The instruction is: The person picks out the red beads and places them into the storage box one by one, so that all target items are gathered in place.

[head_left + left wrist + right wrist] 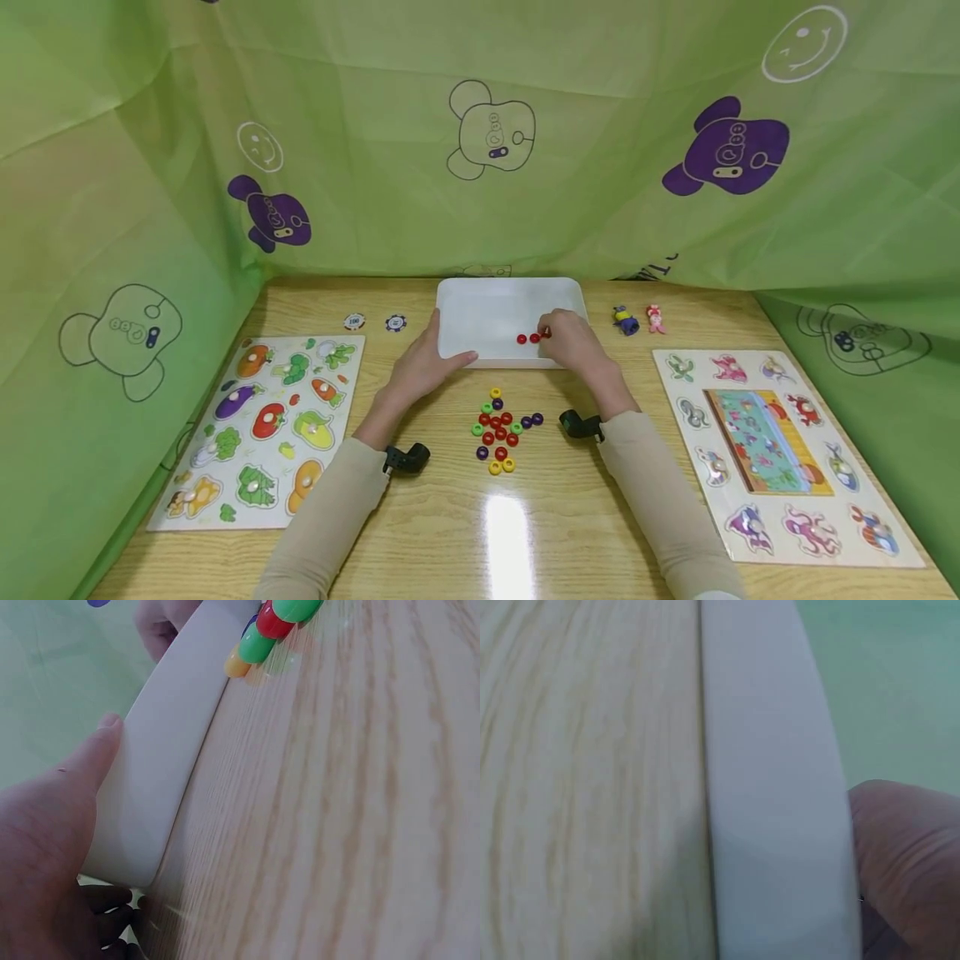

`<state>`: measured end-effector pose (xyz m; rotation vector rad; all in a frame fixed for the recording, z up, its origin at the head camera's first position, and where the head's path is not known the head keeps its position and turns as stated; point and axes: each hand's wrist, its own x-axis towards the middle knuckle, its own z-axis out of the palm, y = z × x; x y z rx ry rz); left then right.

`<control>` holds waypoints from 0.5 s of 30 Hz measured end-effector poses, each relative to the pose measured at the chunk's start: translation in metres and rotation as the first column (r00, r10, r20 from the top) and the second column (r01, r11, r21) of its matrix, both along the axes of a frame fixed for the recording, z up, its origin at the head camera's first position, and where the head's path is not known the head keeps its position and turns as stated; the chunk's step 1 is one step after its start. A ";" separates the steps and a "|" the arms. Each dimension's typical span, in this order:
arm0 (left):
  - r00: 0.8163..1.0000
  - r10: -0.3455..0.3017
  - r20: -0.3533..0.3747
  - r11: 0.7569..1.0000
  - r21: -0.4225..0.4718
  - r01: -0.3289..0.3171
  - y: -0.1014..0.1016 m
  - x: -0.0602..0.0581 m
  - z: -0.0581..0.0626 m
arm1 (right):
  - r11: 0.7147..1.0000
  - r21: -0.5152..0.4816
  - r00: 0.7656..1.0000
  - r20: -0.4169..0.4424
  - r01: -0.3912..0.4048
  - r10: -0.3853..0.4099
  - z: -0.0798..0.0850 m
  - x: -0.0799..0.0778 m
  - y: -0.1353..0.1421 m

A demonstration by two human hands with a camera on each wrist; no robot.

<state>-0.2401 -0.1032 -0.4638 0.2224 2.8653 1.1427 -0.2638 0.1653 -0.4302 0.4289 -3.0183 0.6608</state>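
Observation:
A white tray (491,304) lies at the back of the table, with two red rings (521,339) side by side in its front right part. Over that part, my right hand (572,340) pinches another red ring (546,332) in line with them; the fingers partly cover it. My left hand (423,362) rests against the tray's front left corner. Its thumb lies along the front rim, and the other fingers extend by the left side. In front of the tray, small red, yellow, green and purple rings (501,454) lie loosely grouped.
A vegetable puzzle board (352,417) lies left, a sea-animal puzzle board (675,367) right. Two poker chips (396,322) are left of the tray. A blue-and-yellow figurine (625,320) and a pink figurine (656,318) stand right. Green cloth (375,208) hangs around the table.

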 end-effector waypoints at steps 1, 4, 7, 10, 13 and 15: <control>1.000 0.000 -0.002 1.000 0.004 0.000 0.000 0.000 0.001 | 1.000 0.000 1.000 0.004 0.004 -0.004 -0.001 -0.001 0.001; 1.000 -0.003 -0.008 1.000 0.005 0.003 0.001 0.000 0.002 | 1.000 0.001 1.000 0.006 0.016 -0.016 -0.004 -0.002 0.003; 1.000 -0.008 -0.011 1.000 0.004 0.008 0.001 0.001 0.002 | 1.000 0.012 1.000 0.009 0.026 -0.026 -0.004 -0.003 0.004; 1.000 -0.001 -0.006 1.000 0.003 0.001 0.001 0.001 0.002 | 0.999 0.024 1.000 0.004 0.030 -0.030 -0.003 -0.002 0.006; 1.000 0.005 0.003 1.000 0.002 -0.005 0.001 0.001 0.003 | 1.000 0.023 1.000 -0.009 0.020 -0.020 0.002 0.001 0.005; 1.000 0.006 0.006 1.000 -0.002 -0.006 0.001 0.002 0.003 | 1.000 0.020 1.000 -0.028 0.002 -0.002 0.007 0.006 0.004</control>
